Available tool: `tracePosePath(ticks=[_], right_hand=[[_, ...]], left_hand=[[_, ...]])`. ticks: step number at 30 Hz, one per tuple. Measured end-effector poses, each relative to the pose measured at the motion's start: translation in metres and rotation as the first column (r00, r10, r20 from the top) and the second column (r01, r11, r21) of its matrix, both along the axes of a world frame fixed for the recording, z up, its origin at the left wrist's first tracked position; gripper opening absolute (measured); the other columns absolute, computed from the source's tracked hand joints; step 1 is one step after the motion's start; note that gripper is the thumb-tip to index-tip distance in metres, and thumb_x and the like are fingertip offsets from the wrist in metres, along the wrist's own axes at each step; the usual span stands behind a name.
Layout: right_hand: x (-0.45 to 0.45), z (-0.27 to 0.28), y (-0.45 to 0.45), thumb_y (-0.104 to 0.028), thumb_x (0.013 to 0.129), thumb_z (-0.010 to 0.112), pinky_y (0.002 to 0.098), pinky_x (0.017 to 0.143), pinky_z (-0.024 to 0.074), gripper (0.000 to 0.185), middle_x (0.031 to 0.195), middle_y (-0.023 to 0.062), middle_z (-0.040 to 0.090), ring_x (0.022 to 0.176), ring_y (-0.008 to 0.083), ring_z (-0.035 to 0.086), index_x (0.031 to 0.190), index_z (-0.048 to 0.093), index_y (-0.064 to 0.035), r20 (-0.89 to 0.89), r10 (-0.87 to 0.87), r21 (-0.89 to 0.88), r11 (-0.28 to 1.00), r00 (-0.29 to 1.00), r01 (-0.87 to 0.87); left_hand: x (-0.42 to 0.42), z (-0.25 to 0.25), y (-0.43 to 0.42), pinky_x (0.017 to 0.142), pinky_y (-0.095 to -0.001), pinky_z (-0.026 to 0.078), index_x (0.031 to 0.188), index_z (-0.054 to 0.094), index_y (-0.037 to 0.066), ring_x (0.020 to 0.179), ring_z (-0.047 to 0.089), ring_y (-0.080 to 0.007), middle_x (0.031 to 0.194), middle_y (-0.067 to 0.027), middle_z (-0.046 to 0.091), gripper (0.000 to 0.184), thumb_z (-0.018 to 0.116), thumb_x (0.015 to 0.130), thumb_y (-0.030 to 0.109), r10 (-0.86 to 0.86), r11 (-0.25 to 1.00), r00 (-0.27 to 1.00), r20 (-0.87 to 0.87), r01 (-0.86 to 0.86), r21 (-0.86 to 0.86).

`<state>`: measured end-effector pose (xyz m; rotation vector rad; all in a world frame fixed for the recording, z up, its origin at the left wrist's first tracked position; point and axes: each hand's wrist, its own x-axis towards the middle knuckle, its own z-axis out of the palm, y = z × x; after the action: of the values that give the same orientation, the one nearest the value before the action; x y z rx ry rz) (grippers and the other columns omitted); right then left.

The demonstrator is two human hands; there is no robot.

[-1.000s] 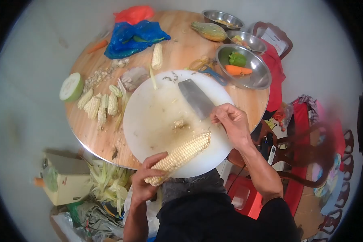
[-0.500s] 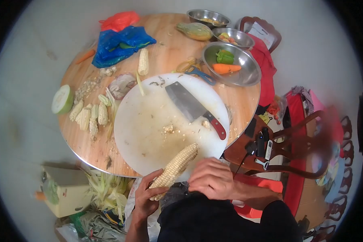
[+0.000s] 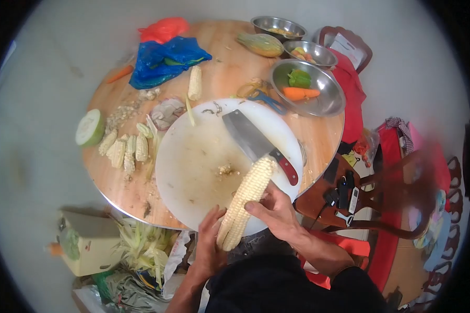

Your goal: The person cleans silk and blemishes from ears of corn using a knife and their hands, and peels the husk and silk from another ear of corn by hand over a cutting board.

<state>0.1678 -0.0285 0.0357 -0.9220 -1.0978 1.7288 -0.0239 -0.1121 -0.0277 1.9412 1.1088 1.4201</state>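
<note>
A pale, husked corn cob (image 3: 246, 201) tilts up and to the right over the near edge of the white round cutting board (image 3: 180, 172). My left hand (image 3: 210, 242) holds the cob's lower end from the left, some fingers hidden behind it. From the right, my right hand (image 3: 278, 213) grips its middle, thumb pressed on the kernels. A long groove runs down the cob between kernel rows. Beyond it a cleaver (image 3: 250, 136) lies on the board, its red handle partly behind the cob's tip. Corn scraps (image 3: 227, 170) are scattered on the board.
Small corn cobs (image 3: 129, 154), a cut gourd (image 3: 90, 128), a blue bag (image 3: 162, 60) and scissors (image 3: 266, 99) lie on the round wooden table (image 3: 102, 180). A steel bowl (image 3: 329, 96) holds a carrot and green pepper. Husks (image 3: 146, 242) hang below; a chair (image 3: 324, 195) stands right.
My right hand has come onto the cob and now grips it. The cob has moved right and up and stands steeper. My left hand has shifted right with it.
</note>
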Motion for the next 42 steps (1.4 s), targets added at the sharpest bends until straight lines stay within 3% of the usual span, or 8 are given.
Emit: tracePosePath(ticks=[2,6,16,24,26,29,37,42], right_hand=[[0.008,0.000,0.005,-0.007,0.097,0.068,0.0405,0.106,0.0488,0.058,0.131,0.0179,0.062,0.123,0.0252,0.061,0.146,0.038,0.0034,0.092,0.075,0.120,0.989,0.993,-0.086],[0.015,-0.008,0.009,-0.006,0.093,0.072,0.0414,0.110,0.0451,0.072,0.137,0.0191,0.059,0.129,0.0258,0.057,0.152,0.031,0.0041,0.035,0.216,0.163,0.962,0.976,-0.218],[0.023,0.029,0.043,-0.008,0.093,0.072,0.0359,0.113,0.0419,0.073,0.144,0.0140,0.055,0.131,0.0221,0.055,0.155,0.034,0.0024,0.160,0.044,0.412,0.905,0.986,-0.108],[0.005,0.045,0.053,0.001,0.089,0.070,0.0344,0.097,0.0511,0.013,0.118,0.0137,0.071,0.111,0.0217,0.065,0.098,0.079,-0.0032,0.287,-0.278,0.553,0.829,0.917,0.079],[0.007,0.042,0.053,-0.003,0.079,0.077,0.0404,0.097,0.0521,0.012,0.116,0.0131,0.071,0.106,0.0255,0.068,0.091,0.079,-0.0049,0.340,-0.543,0.925,0.340,0.768,-0.169],[0.010,0.037,0.031,-0.003,0.075,0.079,0.0465,0.104,0.0485,0.014,0.112,0.0106,0.072,0.104,0.0320,0.068,0.088,0.078,-0.0085,0.386,-0.431,0.921,0.136,0.815,-0.364],[-0.011,0.055,0.037,-0.017,0.071,0.083,0.0532,0.108,0.0447,0.022,0.112,0.0060,0.071,0.115,0.0300,0.064,0.092,0.077,-0.0113,0.485,-0.555,0.874,0.302,0.676,-0.380],[0.001,0.029,0.032,-0.022,0.067,0.088,0.0547,0.114,0.0383,0.022,0.112,0.0066,0.072,0.119,0.0316,0.062,0.083,0.077,-0.0114,0.419,-0.351,0.897,0.015,0.837,-0.443]], left_hand=[[-0.002,0.011,0.000,0.105,-0.0492,0.050,0.155,0.030,0.009,0.130,0.055,-0.0399,0.151,-0.0274,0.043,0.073,0.063,0.092,-0.004,0.113,0.898,0.813,0.571,0.162,-0.408],[-0.014,0.037,0.014,0.100,-0.0406,0.053,0.155,0.025,-0.001,0.125,0.059,-0.0295,0.142,-0.0223,0.052,0.067,0.060,0.099,0.011,-0.018,0.661,0.679,0.734,0.559,-0.501],[0.002,0.035,0.020,0.100,-0.0343,0.048,0.144,0.047,-0.001,0.114,0.062,-0.0224,0.127,-0.0126,0.062,0.067,0.079,0.088,0.014,0.062,0.809,0.925,0.375,0.174,-0.562],[0.008,0.047,0.021,0.096,-0.0352,0.050,0.137,0.053,-0.002,0.111,0.063,-0.0227,0.122,-0.0159,0.065,0.065,0.084,0.082,0.013,0.127,0.881,0.974,0.189,-0.023,-0.472],[0.010,0.046,0.022,0.095,-0.0349,0.051,0.137,0.054,-0.002,0.110,0.064,-0.0226,0.120,-0.0156,0.066,0.065,0.085,0.082,0.013,0.156,0.877,0.972,0.173,-0.055,-0.477],[0.011,0.037,0.027,0.091,-0.0347,0.053,0.135,0.054,-0.001,0.106,0.066,-0.0231,0.117,-0.0163,0.067,0.066,0.086,0.080,0.014,0.227,0.901,0.965,0.134,-0.156,-0.404],[0.022,0.039,0.027,0.084,-0.0392,0.055,0.146,0.040,0.003,0.101,0.067,-0.0299,0.108,-0.0174,0.065,0.091,0.092,0.072,0.014,0.380,0.879,0.917,-0.121,-0.399,-0.262],[0.021,0.040,0.028,0.084,-0.0411,0.055,0.144,0.044,0.003,0.098,0.068,-0.0336,0.109,-0.0190,0.065,0.089,0.093,0.071,0.016,0.460,0.859,0.872,-0.166,-0.484,-0.166]])
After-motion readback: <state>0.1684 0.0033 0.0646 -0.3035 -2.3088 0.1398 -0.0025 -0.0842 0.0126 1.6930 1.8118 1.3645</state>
